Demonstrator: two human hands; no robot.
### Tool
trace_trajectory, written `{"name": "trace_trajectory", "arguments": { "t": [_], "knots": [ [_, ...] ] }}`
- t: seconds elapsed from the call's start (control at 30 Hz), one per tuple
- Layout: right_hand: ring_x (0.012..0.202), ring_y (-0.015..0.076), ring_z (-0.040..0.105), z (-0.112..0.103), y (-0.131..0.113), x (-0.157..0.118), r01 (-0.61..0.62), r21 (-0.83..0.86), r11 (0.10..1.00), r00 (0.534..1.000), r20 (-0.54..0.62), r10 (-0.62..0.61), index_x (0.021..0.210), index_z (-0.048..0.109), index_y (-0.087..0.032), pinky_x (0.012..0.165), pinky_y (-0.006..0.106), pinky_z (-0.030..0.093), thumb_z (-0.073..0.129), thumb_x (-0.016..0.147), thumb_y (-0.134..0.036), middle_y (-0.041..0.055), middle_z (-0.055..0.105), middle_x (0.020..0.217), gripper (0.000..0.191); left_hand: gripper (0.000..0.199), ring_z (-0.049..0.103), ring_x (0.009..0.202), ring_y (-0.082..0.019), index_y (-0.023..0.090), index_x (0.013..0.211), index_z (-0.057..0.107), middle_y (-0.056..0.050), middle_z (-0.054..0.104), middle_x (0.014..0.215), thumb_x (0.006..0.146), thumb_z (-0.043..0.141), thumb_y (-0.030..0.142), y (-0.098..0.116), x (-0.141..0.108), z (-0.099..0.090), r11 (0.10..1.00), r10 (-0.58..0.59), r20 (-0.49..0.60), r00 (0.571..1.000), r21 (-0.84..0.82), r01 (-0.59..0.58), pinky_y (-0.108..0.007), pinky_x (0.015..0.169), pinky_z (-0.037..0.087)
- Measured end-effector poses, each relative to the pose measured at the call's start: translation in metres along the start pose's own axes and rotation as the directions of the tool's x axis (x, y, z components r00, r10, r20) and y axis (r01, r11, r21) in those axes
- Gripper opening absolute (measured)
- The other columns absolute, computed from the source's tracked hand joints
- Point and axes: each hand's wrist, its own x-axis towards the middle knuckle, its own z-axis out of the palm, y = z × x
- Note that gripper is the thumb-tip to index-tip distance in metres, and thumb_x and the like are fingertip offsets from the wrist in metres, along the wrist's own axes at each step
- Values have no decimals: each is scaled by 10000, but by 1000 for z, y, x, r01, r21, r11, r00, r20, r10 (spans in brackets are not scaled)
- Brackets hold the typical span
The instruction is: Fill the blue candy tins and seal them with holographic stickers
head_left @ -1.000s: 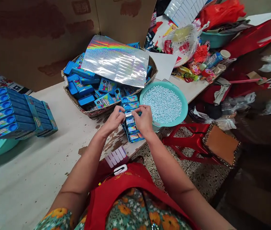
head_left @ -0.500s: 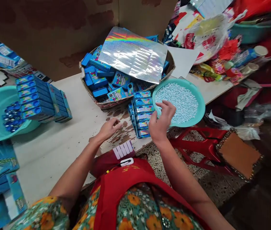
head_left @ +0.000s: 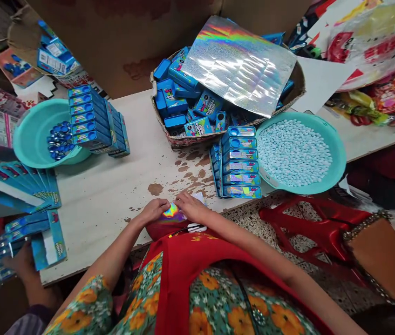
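Note:
At the near table edge, my left hand (head_left: 154, 210) and my right hand (head_left: 192, 208) meet over a shiny holographic sticker sheet (head_left: 172, 211). Fingers of both hands are closed at its upper edge, partly covering it. A white strip of it shows beside my right hand. Beyond my right hand stands a row of slim blue candy boxes (head_left: 241, 153) with round holes at their ends. Touching that row on the right is a turquoise bowl (head_left: 339, 158) of small pale blue candies (head_left: 295, 153).
A basket (head_left: 230, 135) of blue boxes, topped by a silver holographic sheet (head_left: 242, 65), stands at the back. Left are stacked blue boxes (head_left: 96, 123) and a turquoise basin (head_left: 30, 132). A co-worker's hands (head_left: 19, 265) hold a shiny pack lower left. A red stool (head_left: 295, 218) stands right.
My right hand has left the area beside the candy bowl and joined my left hand at the sticker sheet. The view has swung left, bringing a co-worker's hands into sight.

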Motion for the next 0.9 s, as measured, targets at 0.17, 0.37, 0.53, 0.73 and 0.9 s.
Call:
{"name": "trace_trajectory", "arguments": {
  "t": [0.17,0.37,0.53,0.73,0.9],
  "knots": [
    [1139,243,436,1,3,-8,52,-53,997,998,47,-49,1092,612,-160,906,389,431,521,866,-149,124,509,1251,244,319,391,580,-126,157,680,551,13,475,601,792,422,426,-9,3,0,996,-34,15,999,-80,35,-242,536,263],
    [1090,220,478,0,8,-9,18,-28,999,998,55,-16,947,645,-179,866,340,411,632,794,-164,89,579,1165,154,321,449,622,-140,157,718,582,-2,525,645,800,417,420,-12,13,-1,1000,-15,23,1000,-22,16,-244,560,294],
    [834,177,552,-15,-3,-5,-127,68,990,992,-9,128,845,602,-185,702,269,393,602,822,-184,37,630,827,23,307,517,675,-172,160,744,609,-36,586,686,815,422,392,-6,16,-4,992,-59,1,998,111,59,-263,611,351],
    [752,134,544,-77,-33,-30,-247,361,899,906,-245,347,810,563,-190,678,233,374,612,805,-153,-2,612,783,62,489,518,1077,-218,185,1232,489,-92,556,1224,820,501,448,57,-9,-17,928,259,-187,947,-223,-298,-304,871,410],
    [749,144,541,-126,-46,-55,-327,409,852,738,-452,501,800,572,-198,682,246,390,564,855,-213,3,617,776,58,337,530,664,-125,154,757,560,2,574,671,872,443,448,130,-15,-37,879,314,-8,949,-375,-294,-237,651,423]
  ]
}}
